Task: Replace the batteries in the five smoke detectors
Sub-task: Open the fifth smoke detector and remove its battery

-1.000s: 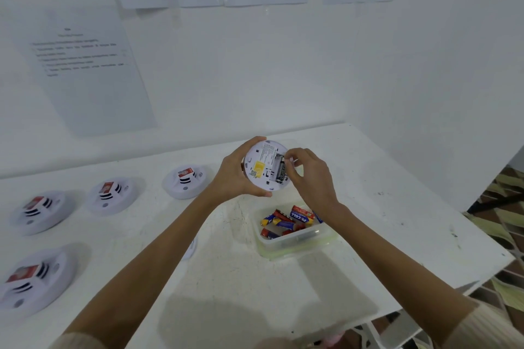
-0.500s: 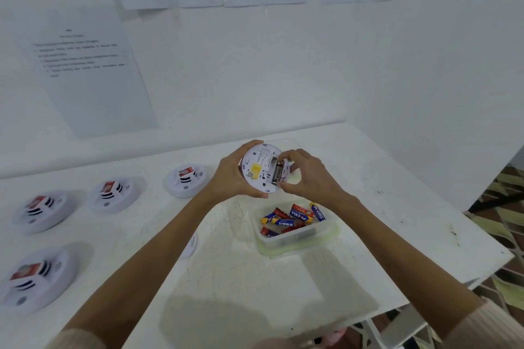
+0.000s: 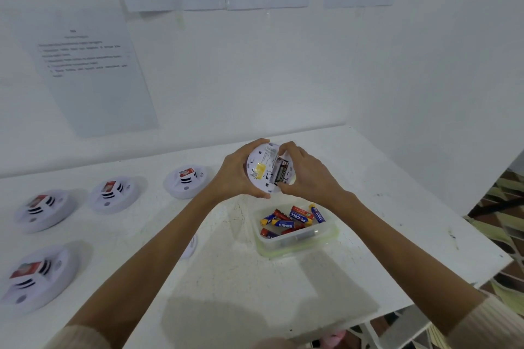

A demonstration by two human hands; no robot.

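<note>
My left hand [image 3: 236, 175] grips a round white smoke detector [image 3: 262, 171], held above the table with its back facing me. A dark battery [image 3: 281, 172] sits in its open compartment. My right hand [image 3: 304, 174] curls round the detector's right edge, with fingertips on the battery. Below the hands stands a clear plastic box [image 3: 297, 241] holding several red, blue and yellow batteries [image 3: 295, 216]. Several more detectors lie face up on the left: one [image 3: 185, 182], another [image 3: 113, 194], a third [image 3: 42, 209] and the nearest [image 3: 35, 277].
A small white round cover [image 3: 191, 246] lies on the white table [image 3: 241, 292], partly hidden by my left forearm. Printed sheets [image 3: 93, 73] hang on the wall behind. The table's right edge [image 3: 482, 235] drops to a patterned floor.
My right hand has closed in over the battery compartment, its fingers now on the battery. The detector has tilted slightly and stays in my left hand.
</note>
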